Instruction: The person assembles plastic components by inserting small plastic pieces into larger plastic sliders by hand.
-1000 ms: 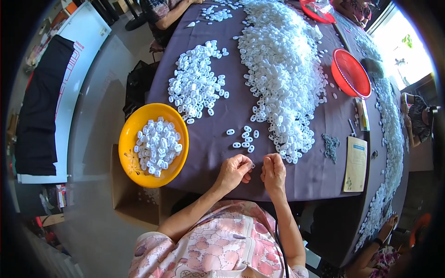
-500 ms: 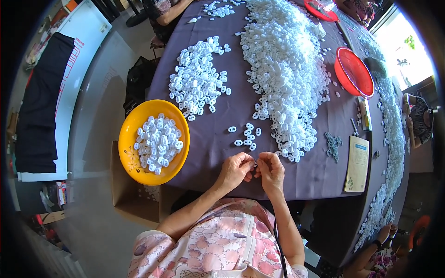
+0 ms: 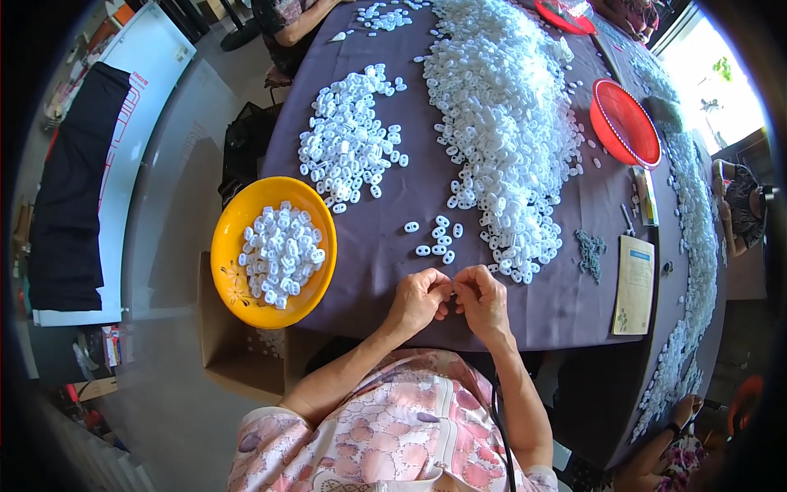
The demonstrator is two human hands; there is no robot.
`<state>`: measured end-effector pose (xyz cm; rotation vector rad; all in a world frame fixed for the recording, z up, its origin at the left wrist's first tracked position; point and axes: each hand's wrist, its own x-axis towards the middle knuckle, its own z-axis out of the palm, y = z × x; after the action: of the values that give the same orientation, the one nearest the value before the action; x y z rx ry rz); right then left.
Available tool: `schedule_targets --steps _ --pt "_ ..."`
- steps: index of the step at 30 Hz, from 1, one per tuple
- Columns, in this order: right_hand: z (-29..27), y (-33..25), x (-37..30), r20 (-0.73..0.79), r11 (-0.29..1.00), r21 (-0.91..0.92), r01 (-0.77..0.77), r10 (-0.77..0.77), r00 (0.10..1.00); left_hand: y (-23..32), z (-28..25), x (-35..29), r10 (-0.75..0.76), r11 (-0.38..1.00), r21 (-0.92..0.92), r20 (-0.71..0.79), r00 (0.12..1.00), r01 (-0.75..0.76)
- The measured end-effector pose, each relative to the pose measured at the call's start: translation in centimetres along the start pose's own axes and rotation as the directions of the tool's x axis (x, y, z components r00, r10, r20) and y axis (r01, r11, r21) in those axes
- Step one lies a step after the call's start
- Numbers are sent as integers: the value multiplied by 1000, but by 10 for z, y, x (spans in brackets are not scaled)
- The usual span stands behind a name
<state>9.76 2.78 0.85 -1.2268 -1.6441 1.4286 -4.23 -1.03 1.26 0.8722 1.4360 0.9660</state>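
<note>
What seems a tiny pale piece [image 3: 454, 289], mostly hidden, is pinched at the tabletop's [image 3: 369, 266] near edge between closed fingertips of the left hand [image 3: 420, 302] and right hand [image 3: 482, 303], presumably for steadiness. White two-holed ovals [image 3: 445, 241] are scattered just beyond, probably for easy reach; a yellow bowlful [image 3: 226, 238] is kept by the near-left corner.

Table [image 3: 410, 189] (draped dark purple) | white two-holed pieces [image 3: 492, 123], heaped | red basket [image 3: 611, 123] | tan packet [image 3: 634, 287]
</note>
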Motion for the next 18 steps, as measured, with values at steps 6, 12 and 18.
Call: schedule_targets --steps 6,12,18 --pt "3 8 -3 -61 997 72 37 -33 998 -10 3 2 -10 991 -130 -3 1000 9" --pt "1 -3 -2 -29 980 -89 179 -182 983 -6 1 1 -12 994 -109 9 1000 13" --pt "2 -2 -2 -53 996 -52 78 -80 995 -10 6 -2 55 997 -50 -52 997 -57"
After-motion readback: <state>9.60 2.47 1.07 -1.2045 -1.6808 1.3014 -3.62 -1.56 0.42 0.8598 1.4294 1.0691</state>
